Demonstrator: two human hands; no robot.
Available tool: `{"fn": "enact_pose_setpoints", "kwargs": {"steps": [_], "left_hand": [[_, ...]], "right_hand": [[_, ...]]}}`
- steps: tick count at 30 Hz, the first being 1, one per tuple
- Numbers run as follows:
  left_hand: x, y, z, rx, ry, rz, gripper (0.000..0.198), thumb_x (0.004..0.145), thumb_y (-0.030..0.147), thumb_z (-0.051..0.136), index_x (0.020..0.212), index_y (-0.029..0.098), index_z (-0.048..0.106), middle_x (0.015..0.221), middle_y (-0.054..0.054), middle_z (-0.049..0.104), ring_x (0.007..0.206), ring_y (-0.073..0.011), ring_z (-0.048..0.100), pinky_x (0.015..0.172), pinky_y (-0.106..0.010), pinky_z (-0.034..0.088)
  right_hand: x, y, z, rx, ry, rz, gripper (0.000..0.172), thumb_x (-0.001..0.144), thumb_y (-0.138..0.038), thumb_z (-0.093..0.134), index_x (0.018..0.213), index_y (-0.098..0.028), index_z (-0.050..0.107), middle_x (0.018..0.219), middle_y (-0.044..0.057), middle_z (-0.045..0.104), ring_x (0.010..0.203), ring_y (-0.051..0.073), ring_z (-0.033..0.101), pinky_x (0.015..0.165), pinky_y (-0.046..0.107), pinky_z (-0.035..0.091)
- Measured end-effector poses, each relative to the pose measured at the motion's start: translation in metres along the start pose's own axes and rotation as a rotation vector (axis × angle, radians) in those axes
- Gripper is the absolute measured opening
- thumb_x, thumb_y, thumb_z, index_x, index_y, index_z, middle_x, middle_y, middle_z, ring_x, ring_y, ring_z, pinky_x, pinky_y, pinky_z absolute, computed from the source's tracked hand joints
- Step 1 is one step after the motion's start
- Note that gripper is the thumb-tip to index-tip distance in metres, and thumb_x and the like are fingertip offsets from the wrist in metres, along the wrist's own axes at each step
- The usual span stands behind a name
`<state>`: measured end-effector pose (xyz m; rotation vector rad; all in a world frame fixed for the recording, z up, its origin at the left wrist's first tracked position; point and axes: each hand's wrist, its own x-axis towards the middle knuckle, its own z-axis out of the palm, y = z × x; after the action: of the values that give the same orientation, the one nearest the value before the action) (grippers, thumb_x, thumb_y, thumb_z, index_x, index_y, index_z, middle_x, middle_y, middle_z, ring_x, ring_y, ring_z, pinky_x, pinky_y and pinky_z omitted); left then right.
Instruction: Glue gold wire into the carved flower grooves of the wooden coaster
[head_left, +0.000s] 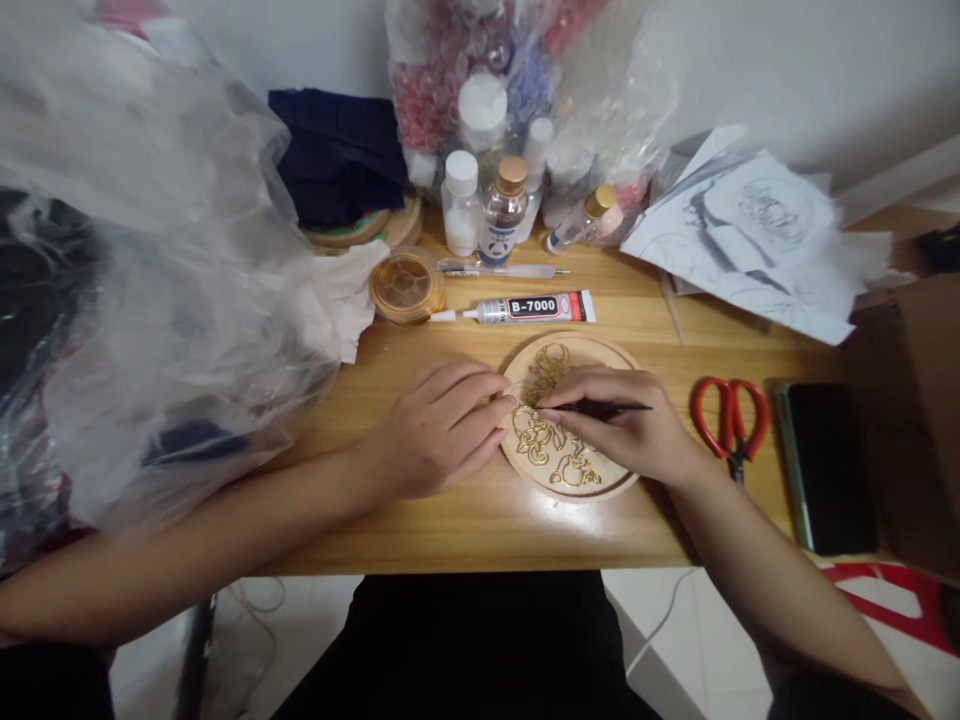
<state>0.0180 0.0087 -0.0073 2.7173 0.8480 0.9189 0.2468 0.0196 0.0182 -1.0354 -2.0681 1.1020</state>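
Observation:
A round wooden plate (616, 488) lies near the table's front edge, with gold wire outlines (576, 470) of curling figures on its face. My right hand (630, 415) is closed in a pinch around a slim dark tool, probably tweezers (611, 407), whose tip is over the plate's middle. At the plate's left rim is my left hand (454, 425), its fingers curled and pressed together. Its fingertips are close to the tool's tip; what they pinch, if anything, is too small to make out. The right hand covers part of the wire pattern.
Behind the plate lie a B-7000 glue tube (532, 307), a pen (510, 270) and a spool of gold wire (406, 287). Bottles (504, 210) stand farther back. Red-handled pliers (729, 420) and a phone (827, 468) are rightward; plastic bags (172, 300) crowd the left.

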Motion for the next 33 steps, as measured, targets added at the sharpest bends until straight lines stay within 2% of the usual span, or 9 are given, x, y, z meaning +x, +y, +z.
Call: {"fn": "enact_pose_setpoints", "kwargs": {"steps": [3, 6, 8, 13, 16, 22, 27, 33], "left_hand": [[0.0003, 0.0014, -0.0030, 0.018, 0.045, -0.055, 0.029, 0.083, 0.018, 0.055, 0.112, 0.013, 0.053, 0.106, -0.010, 0.062, 0.102, -0.0234, 0.057, 0.087, -0.039, 0.049], [0.0001, 0.0018, -0.0044, 0.042, 0.061, -0.099, 0.033, 0.084, 0.017, 0.053, 0.117, 0.018, 0.051, 0.108, -0.008, 0.061, 0.102, -0.0226, 0.057, 0.087, -0.039, 0.049], [-0.0002, 0.0010, -0.0032, 0.039, 0.046, -0.067, 0.031, 0.084, 0.017, 0.053, 0.114, 0.020, 0.053, 0.108, -0.008, 0.060, 0.102, -0.0229, 0.056, 0.086, -0.040, 0.050], [-0.0005, -0.0014, 0.0013, -0.002, -0.009, 0.041, 0.019, 0.082, 0.019, 0.057, 0.100, 0.015, 0.060, 0.109, -0.012, 0.058, 0.106, -0.0260, 0.053, 0.086, -0.043, 0.049], [-0.0003, -0.0016, 0.0018, 0.002, -0.040, 0.043, 0.018, 0.083, 0.020, 0.057, 0.099, 0.015, 0.061, 0.110, -0.012, 0.058, 0.105, -0.0258, 0.052, 0.086, -0.044, 0.049], [0.0016, -0.0003, 0.0000, 0.043, -0.021, 0.068, 0.017, 0.084, 0.021, 0.056, 0.097, 0.013, 0.063, 0.107, -0.013, 0.059, 0.102, -0.0263, 0.053, 0.085, -0.044, 0.049], [0.0056, 0.0023, -0.0043, 0.080, -0.060, 0.058, 0.014, 0.085, 0.021, 0.055, 0.095, 0.015, 0.063, 0.106, -0.010, 0.060, 0.101, -0.0238, 0.054, 0.085, -0.041, 0.050], [0.0062, 0.0024, -0.0049, 0.059, -0.067, 0.069, 0.015, 0.085, 0.021, 0.056, 0.094, 0.012, 0.063, 0.106, -0.013, 0.061, 0.101, -0.0255, 0.054, 0.086, -0.043, 0.050]], "right_hand": [[-0.0010, 0.0012, -0.0004, 0.003, -0.005, 0.010, 0.004, 0.081, -0.020, 0.063, 0.081, -0.018, 0.066, 0.073, 0.003, 0.066, 0.067, 0.012, 0.060, 0.060, 0.028, 0.049], [-0.0015, 0.0020, -0.0004, 0.002, -0.004, 0.010, 0.004, 0.081, -0.021, 0.064, 0.081, -0.018, 0.066, 0.075, 0.003, 0.067, 0.069, 0.013, 0.060, 0.062, 0.028, 0.049], [-0.0013, 0.0019, -0.0005, 0.003, -0.006, 0.012, 0.005, 0.081, -0.021, 0.064, 0.081, -0.017, 0.066, 0.074, 0.004, 0.066, 0.069, 0.013, 0.060, 0.062, 0.028, 0.049], [0.0003, -0.0004, -0.0011, -0.007, 0.003, -0.016, 0.006, 0.082, -0.020, 0.063, 0.080, -0.016, 0.066, 0.071, 0.003, 0.065, 0.066, 0.012, 0.058, 0.059, 0.026, 0.048], [0.0005, -0.0010, -0.0009, -0.007, 0.002, -0.021, 0.007, 0.082, -0.020, 0.063, 0.080, -0.014, 0.067, 0.071, 0.004, 0.066, 0.066, 0.011, 0.059, 0.059, 0.026, 0.048], [-0.0011, 0.0007, -0.0005, -0.025, 0.002, -0.005, 0.007, 0.081, -0.020, 0.065, 0.080, -0.013, 0.067, 0.071, 0.004, 0.066, 0.065, 0.011, 0.058, 0.058, 0.025, 0.047], [-0.0011, 0.0012, 0.0000, -0.009, 0.007, -0.002, 0.003, 0.079, -0.016, 0.066, 0.081, -0.014, 0.068, 0.073, 0.004, 0.067, 0.066, 0.010, 0.059, 0.060, 0.024, 0.047], [-0.0011, 0.0005, 0.0000, -0.002, 0.013, 0.018, 0.003, 0.077, -0.015, 0.068, 0.080, -0.014, 0.067, 0.071, 0.002, 0.066, 0.064, 0.009, 0.059, 0.057, 0.023, 0.047]]}}
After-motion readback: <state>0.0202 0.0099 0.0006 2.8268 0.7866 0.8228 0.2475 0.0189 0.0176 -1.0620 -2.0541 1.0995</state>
